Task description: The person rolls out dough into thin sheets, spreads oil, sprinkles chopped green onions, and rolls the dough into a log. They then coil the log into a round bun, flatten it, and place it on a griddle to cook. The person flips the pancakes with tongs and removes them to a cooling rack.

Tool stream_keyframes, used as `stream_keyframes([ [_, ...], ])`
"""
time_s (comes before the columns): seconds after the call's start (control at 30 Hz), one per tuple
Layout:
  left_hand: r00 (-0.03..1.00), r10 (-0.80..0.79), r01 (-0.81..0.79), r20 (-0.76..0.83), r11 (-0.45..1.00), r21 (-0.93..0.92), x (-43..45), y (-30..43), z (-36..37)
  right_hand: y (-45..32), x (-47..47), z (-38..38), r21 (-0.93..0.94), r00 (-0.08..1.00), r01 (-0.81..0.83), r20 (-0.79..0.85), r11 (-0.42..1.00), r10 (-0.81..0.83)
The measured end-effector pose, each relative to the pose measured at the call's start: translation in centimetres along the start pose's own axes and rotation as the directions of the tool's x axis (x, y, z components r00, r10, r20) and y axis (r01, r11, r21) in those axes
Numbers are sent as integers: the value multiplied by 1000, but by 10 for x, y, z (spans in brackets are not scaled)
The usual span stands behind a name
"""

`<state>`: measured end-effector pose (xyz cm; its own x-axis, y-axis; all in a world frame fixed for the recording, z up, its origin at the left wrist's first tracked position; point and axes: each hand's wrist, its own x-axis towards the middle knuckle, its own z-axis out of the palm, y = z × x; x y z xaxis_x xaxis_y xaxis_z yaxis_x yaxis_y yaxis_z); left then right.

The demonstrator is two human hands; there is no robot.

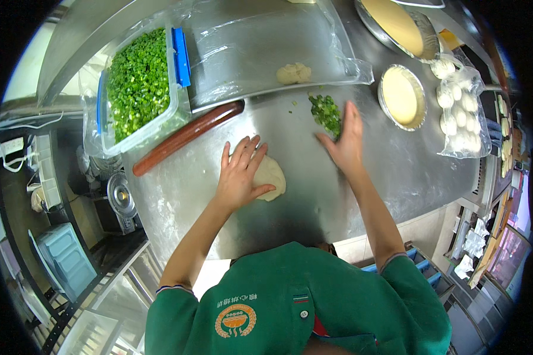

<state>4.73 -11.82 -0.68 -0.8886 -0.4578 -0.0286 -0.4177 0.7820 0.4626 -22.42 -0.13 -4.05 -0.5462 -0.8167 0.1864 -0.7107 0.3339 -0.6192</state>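
A flattened round of pale dough [272,173] lies on the steel worktop. My left hand [240,171] rests over its left side, palm down with fingers spread, hiding part of it. Farther right, my right hand [348,137] stands on its edge beside a small heap of chopped green onion [326,113]. Its thumb is apart from the fingers and touches or nearly touches the heap; nothing is gripped. A brown wooden rolling pin [188,137] lies slanted to the left of both hands.
Chopped green onion [140,84] fills a clear plastic tub [182,104] at the left. A plastic-lined metal tray [248,44] behind holds a dough lump [294,73]. To the right stand a foil-like bowl of yellow mixture [400,95], a larger metal bowl [428,35] and bagged dough balls [461,115].
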Motion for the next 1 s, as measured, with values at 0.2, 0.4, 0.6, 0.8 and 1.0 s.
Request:
stream_keyframes([
  [0.2,993,107,-106,39,994,-24,-71,0,-5,-31,-8,-8,-285,955,294,43,912,-295],
  [0.4,973,42,-11,-227,991,136,-50,-31,35,-114,-83,73,56,812,498,319,865,-489],
  [0.6,995,-92,94,-48,995,39,-76,3,-1,-107,-98,21,-175,736,657,358,733,-574],
  [0.8,974,-100,159,-203,940,300,-142,35,59,-137,-165,45,-137,821,487,409,863,-398],
  [1.0,971,-9,61,-239,976,210,-83,-26,34,-126,-97,77,-279,813,562,358,779,-459],
])
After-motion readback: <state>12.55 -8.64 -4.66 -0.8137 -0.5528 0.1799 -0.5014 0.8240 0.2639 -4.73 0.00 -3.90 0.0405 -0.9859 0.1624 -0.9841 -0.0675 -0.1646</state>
